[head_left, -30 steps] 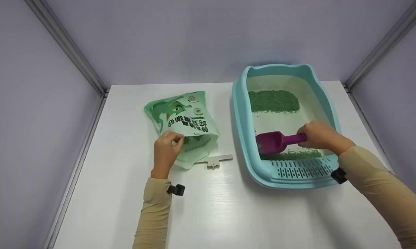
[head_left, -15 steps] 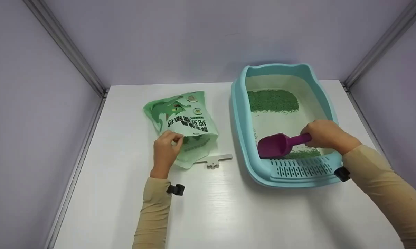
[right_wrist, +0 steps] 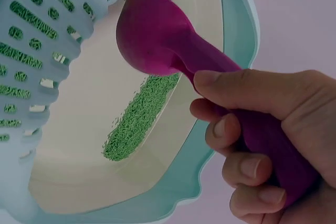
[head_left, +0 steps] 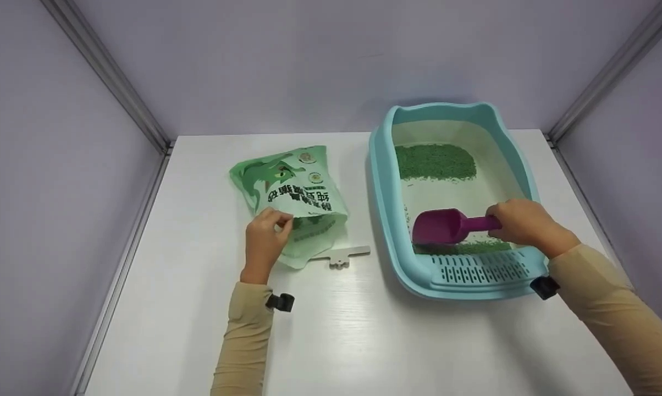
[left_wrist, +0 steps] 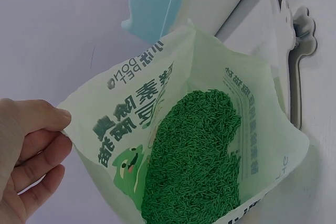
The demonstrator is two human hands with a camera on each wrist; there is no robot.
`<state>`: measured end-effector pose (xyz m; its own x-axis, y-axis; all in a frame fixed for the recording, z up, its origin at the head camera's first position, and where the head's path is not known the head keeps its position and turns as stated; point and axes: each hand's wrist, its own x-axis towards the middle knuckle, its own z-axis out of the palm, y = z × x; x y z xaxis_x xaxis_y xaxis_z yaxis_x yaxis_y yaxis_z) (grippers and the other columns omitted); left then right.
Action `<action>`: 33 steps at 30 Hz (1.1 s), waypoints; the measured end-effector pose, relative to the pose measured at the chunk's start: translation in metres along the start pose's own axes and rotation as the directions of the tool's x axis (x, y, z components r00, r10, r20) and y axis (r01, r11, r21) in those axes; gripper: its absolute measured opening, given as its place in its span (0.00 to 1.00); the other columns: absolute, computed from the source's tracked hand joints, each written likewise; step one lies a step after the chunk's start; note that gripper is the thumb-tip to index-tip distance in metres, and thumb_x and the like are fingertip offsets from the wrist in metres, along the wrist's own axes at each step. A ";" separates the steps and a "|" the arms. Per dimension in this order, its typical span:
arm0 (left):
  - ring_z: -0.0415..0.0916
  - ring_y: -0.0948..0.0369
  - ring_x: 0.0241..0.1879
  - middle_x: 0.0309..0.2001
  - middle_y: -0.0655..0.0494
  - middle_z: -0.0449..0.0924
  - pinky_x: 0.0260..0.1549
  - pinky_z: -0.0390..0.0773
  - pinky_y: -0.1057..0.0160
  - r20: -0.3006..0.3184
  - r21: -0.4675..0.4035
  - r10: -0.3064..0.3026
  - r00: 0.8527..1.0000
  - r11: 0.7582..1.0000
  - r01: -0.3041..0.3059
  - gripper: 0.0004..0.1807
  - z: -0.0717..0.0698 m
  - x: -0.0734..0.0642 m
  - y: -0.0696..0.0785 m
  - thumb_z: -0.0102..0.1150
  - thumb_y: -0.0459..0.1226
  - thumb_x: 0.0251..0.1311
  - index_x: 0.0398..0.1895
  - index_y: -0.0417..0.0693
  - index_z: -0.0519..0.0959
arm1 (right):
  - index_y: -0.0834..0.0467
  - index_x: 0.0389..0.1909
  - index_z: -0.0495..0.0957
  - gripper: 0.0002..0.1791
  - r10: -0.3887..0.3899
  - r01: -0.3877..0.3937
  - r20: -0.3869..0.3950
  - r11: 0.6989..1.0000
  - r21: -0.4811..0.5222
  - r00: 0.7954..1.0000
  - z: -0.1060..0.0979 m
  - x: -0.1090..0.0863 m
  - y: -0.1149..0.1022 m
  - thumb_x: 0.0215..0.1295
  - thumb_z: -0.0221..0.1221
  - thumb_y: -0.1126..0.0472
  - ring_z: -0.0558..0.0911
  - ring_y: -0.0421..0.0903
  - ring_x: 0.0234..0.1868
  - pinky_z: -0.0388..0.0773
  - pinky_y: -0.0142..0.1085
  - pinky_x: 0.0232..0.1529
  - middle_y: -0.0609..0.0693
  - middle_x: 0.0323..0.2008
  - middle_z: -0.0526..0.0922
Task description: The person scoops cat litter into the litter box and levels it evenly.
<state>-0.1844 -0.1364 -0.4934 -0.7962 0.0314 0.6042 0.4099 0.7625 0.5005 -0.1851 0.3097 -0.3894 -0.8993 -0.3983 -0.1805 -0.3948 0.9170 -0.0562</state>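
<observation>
My right hand (head_left: 520, 221) grips the handle of a purple litter scoop (head_left: 440, 226), held over the near end of a light-blue litter box (head_left: 386, 187). In the head view the scoop's bowl looks bare inside. My left hand (head_left: 266, 234) pinches the mouth edge of a pale green cat litter bag (head_left: 309, 192) between thumb and fingers. Green pellets (left_wrist: 194, 156) show inside the bag's open mouth in the left wrist view. Inside the box, one patch of green litter (head_left: 435, 161) lies at the far end and another strip (head_left: 474, 247) by the slotted step.
A grey bag clip (head_left: 340, 256) lies on the white table (head_left: 331, 341), partly behind the bag's near corner. The slotted step (head_left: 479, 272) forms the box's near edge. Pale walls (head_left: 331, 60) stand behind and to both sides.
The scoop dipped to the near end of the box, then rose slightly, and my right hand has shifted a little to the right. My left hand and the bag stay in place.
</observation>
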 end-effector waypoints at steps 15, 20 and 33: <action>0.81 0.57 0.26 0.25 0.48 0.80 0.27 0.82 0.60 0.002 0.001 -0.006 1.000 1.000 0.006 0.03 0.001 0.000 -0.001 0.64 0.28 0.55 0.27 0.41 0.84 | 0.65 0.30 0.82 0.07 0.015 -0.011 -0.060 0.998 0.064 0.998 0.008 -0.010 -0.002 0.51 0.67 0.65 0.76 0.47 0.22 0.76 0.45 0.25 0.55 0.22 0.84; 0.81 0.57 0.26 0.25 0.49 0.80 0.27 0.82 0.60 -0.007 0.001 -0.001 1.000 1.000 0.001 0.02 0.002 -0.001 -0.002 0.64 0.29 0.55 0.27 0.42 0.84 | 0.68 0.33 0.82 0.10 0.031 -0.023 -0.075 0.995 0.098 0.997 0.011 -0.014 -0.002 0.52 0.66 0.65 0.75 0.47 0.23 0.76 0.44 0.25 0.57 0.23 0.83; 0.81 0.56 0.26 0.25 0.48 0.80 0.26 0.81 0.60 -0.012 -0.022 0.000 1.000 1.000 -0.001 0.03 0.003 -0.001 -0.003 0.64 0.29 0.55 0.27 0.42 0.84 | 0.71 0.34 0.79 0.12 0.160 -0.127 -0.123 0.962 0.241 0.979 0.007 -0.031 -0.007 0.56 0.65 0.64 0.71 0.46 0.22 0.63 0.34 0.24 0.56 0.20 0.78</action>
<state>-0.1861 -0.1367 -0.4974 -0.7905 0.0236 0.6120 0.4201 0.7480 0.5138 -0.1529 0.3162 -0.3907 -0.9670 -0.2463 -0.0651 -0.2209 0.9380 -0.2673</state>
